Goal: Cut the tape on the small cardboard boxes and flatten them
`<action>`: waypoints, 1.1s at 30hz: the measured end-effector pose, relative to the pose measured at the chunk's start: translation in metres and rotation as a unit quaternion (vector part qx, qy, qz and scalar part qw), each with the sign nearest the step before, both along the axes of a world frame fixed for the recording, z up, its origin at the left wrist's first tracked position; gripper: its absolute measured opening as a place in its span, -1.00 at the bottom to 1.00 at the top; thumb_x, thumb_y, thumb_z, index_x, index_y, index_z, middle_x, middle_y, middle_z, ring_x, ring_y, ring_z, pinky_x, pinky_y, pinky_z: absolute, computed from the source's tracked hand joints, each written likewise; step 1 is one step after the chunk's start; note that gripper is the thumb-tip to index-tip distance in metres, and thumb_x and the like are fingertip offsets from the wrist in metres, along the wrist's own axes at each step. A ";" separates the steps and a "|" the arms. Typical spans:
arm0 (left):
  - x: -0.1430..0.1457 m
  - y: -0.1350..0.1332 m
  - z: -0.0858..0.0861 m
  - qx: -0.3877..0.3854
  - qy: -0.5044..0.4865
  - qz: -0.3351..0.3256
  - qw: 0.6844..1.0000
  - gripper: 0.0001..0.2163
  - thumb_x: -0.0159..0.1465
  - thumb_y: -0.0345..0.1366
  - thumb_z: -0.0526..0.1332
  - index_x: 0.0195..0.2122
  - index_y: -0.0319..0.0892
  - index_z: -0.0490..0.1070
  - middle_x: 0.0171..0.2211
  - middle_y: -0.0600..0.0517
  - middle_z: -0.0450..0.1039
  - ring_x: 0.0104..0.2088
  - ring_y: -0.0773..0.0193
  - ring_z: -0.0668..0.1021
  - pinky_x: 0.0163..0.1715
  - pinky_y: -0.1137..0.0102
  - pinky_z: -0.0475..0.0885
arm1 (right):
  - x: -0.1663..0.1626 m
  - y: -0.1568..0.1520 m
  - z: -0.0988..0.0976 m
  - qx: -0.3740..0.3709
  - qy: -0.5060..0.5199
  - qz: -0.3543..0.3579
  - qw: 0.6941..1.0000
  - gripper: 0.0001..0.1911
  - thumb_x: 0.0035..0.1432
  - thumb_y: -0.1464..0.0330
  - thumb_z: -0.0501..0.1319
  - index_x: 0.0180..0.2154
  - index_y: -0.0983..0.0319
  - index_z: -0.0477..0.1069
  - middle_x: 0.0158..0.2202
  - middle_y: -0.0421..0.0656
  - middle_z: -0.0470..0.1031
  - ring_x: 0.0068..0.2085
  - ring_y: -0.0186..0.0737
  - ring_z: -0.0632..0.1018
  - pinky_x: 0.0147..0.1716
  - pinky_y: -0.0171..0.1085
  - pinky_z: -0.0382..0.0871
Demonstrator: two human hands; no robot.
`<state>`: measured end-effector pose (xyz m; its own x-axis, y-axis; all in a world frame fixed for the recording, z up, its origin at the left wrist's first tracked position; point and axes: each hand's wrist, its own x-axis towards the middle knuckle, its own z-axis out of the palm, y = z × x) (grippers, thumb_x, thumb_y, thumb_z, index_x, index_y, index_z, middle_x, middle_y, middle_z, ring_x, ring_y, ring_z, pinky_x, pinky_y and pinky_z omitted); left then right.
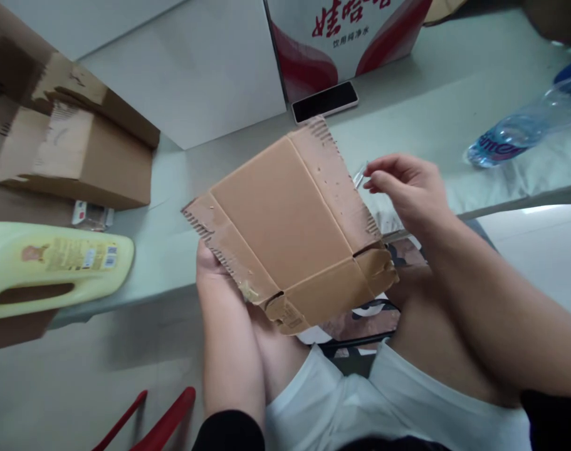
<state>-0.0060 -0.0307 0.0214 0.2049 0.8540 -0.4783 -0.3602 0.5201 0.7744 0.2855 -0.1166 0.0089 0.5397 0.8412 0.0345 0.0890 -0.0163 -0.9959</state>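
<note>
An unfolded cardboard box (280, 213) is held up at a tilt above my lap, its flaps spread and its side edges torn, with corrugation showing. My left hand (210, 260) grips it from the left edge; the fingers are hidden behind the board. Just off the right edge, my right hand (407, 185) is closed in a pinch, thumb against fingertips. Between those fingertips a small shiny clear strip (360, 175) sticks out towards the cardboard. It looks like tape, but is too small to be sure.
A phone (325, 102) lies before a red-and-white carton (346, 37). At right is a plastic water bottle (506, 141). On the left stand a brown cardboard box (111, 156) and a yellow jug (97, 263). Red bars (167, 419) show low on the left, beyond the table edge.
</note>
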 end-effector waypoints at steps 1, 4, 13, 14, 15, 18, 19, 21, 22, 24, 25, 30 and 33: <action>0.001 0.000 -0.002 -0.017 0.004 -0.016 1.000 -0.61 0.36 -0.20 -0.06 -0.20 -0.17 0.57 -0.40 -0.06 0.65 -0.30 0.12 0.68 -0.22 0.20 0.63 | -0.001 -0.001 0.000 -0.012 0.007 0.048 0.999 -0.85 0.05 0.37 0.30 -0.27 0.21 0.54 -0.30 -0.17 0.57 -0.31 -0.28 0.56 -0.21 -0.20 0.48; 0.007 0.002 -0.008 -0.035 0.017 -0.052 0.998 -0.77 0.26 -0.29 0.10 -0.35 -0.19 0.55 -0.43 -0.02 0.64 -0.25 0.11 0.69 -0.09 0.18 0.61 | -0.003 -0.005 -0.002 -0.030 0.025 0.169 0.985 -0.71 0.05 0.24 0.35 -0.18 0.20 0.52 -0.17 -0.14 0.59 -0.17 -0.19 0.57 -0.12 -0.18 0.47; 0.016 0.008 -0.027 0.097 0.064 -0.102 0.988 -0.82 -0.04 -0.23 0.41 -0.49 -0.14 0.46 -0.41 0.04 0.63 -0.17 0.07 0.68 -0.18 0.29 0.63 | -0.007 -0.004 -0.009 0.070 0.040 0.080 0.994 -0.68 0.01 0.30 0.39 -0.37 0.15 0.23 -0.36 -0.27 0.39 -0.39 -0.38 0.40 -0.39 -0.33 0.33; 0.015 0.010 -0.030 0.112 0.063 -0.102 0.986 -0.82 -0.03 -0.22 0.42 -0.50 -0.13 0.44 -0.42 0.05 0.62 -0.16 0.07 0.68 -0.18 0.30 0.62 | -0.006 -0.003 -0.010 0.076 0.032 0.072 0.994 -0.68 0.00 0.31 0.39 -0.39 0.15 0.22 -0.37 -0.27 0.37 -0.40 -0.39 0.38 -0.40 -0.33 0.31; 0.014 0.011 -0.032 0.125 0.063 -0.100 0.985 -0.82 -0.01 -0.21 0.41 -0.51 -0.12 0.43 -0.43 0.05 0.62 -0.15 0.08 0.68 -0.18 0.31 0.62 | -0.006 -0.003 -0.010 0.076 0.022 0.069 0.994 -0.69 0.00 0.32 0.38 -0.40 0.16 0.22 -0.35 -0.27 0.36 -0.39 -0.40 0.38 -0.40 -0.34 0.31; 0.012 0.015 -0.038 0.141 0.063 -0.095 0.983 -0.81 0.09 -0.18 0.38 -0.51 -0.11 0.42 -0.47 0.07 0.59 -0.12 0.10 0.67 -0.16 0.32 0.60 | -0.007 -0.003 -0.012 0.054 0.008 0.062 0.997 -0.71 0.00 0.31 0.37 -0.34 0.15 0.25 -0.29 -0.25 0.39 -0.37 -0.40 0.41 -0.39 -0.33 0.34; 0.012 0.015 -0.040 0.140 0.064 -0.095 0.983 -0.81 0.11 -0.17 0.37 -0.50 -0.10 0.42 -0.48 0.07 0.58 -0.11 0.11 0.66 -0.16 0.32 0.60 | -0.007 -0.003 -0.013 0.048 0.013 0.056 0.997 -0.69 -0.01 0.31 0.38 -0.29 0.14 0.27 -0.28 -0.25 0.41 -0.37 -0.40 0.42 -0.39 -0.33 0.35; 0.012 0.016 -0.041 0.139 0.068 -0.095 0.983 -0.81 0.13 -0.17 0.36 -0.49 -0.10 0.42 -0.50 0.07 0.57 -0.11 0.11 0.66 -0.16 0.31 0.59 | -0.008 -0.002 -0.013 0.046 0.029 0.045 0.997 -0.62 -0.02 0.31 0.38 -0.18 0.11 0.28 -0.30 -0.27 0.44 -0.37 -0.37 0.46 -0.37 -0.31 0.39; 0.013 0.016 -0.041 0.139 0.070 -0.096 0.983 -0.82 0.14 -0.17 0.36 -0.49 -0.10 0.43 -0.50 0.07 0.56 -0.12 0.10 0.66 -0.16 0.31 0.59 | -0.008 -0.002 -0.012 0.044 0.032 0.050 0.997 -0.62 -0.01 0.31 0.37 -0.15 0.11 0.30 -0.29 -0.26 0.47 -0.35 -0.34 0.49 -0.34 -0.29 0.42; 0.013 0.015 -0.041 0.136 0.075 -0.098 0.983 -0.83 0.14 -0.18 0.37 -0.47 -0.10 0.44 -0.49 0.07 0.57 -0.13 0.09 0.66 -0.18 0.30 0.60 | -0.009 -0.002 -0.011 0.013 0.014 0.083 0.996 -0.72 0.05 0.29 0.33 -0.17 0.15 0.37 -0.28 -0.22 0.52 -0.27 -0.27 0.54 -0.25 -0.23 0.46; 0.014 0.014 -0.041 0.135 0.078 -0.098 0.983 -0.83 0.14 -0.17 0.37 -0.46 -0.10 0.45 -0.49 0.06 0.57 -0.14 0.09 0.66 -0.18 0.29 0.60 | -0.010 -0.003 -0.011 -0.004 -0.001 0.100 0.995 -0.77 0.07 0.28 0.31 -0.20 0.17 0.41 -0.25 -0.20 0.54 -0.24 -0.23 0.55 -0.21 -0.20 0.46; 0.013 0.012 -0.040 0.132 0.085 -0.090 0.984 -0.77 0.23 -0.05 0.30 -0.43 -0.08 0.47 -0.49 0.05 0.56 -0.15 0.12 0.67 -0.18 0.29 0.61 | -0.014 -0.002 -0.014 0.030 -0.010 0.056 0.998 -0.74 0.03 0.32 0.35 -0.22 0.16 0.37 -0.25 -0.24 0.52 -0.25 -0.27 0.53 -0.26 -0.25 0.43; 0.012 0.014 -0.040 0.121 0.094 -0.084 0.985 -0.73 0.27 0.00 0.24 -0.43 -0.06 0.47 -0.52 0.06 0.55 -0.17 0.14 0.67 -0.18 0.30 0.61 | -0.017 -0.002 -0.015 0.017 -0.001 0.026 1.000 -0.80 0.05 0.33 0.33 -0.37 0.18 0.30 -0.41 -0.27 0.43 -0.40 -0.37 0.45 -0.43 -0.34 0.33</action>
<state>0.0061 -0.0168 -0.0190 0.2802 0.9090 -0.3084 -0.1242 0.3529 0.9274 0.2689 -0.1190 -0.0056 0.4956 0.8662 0.0640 0.0902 0.0220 -0.9957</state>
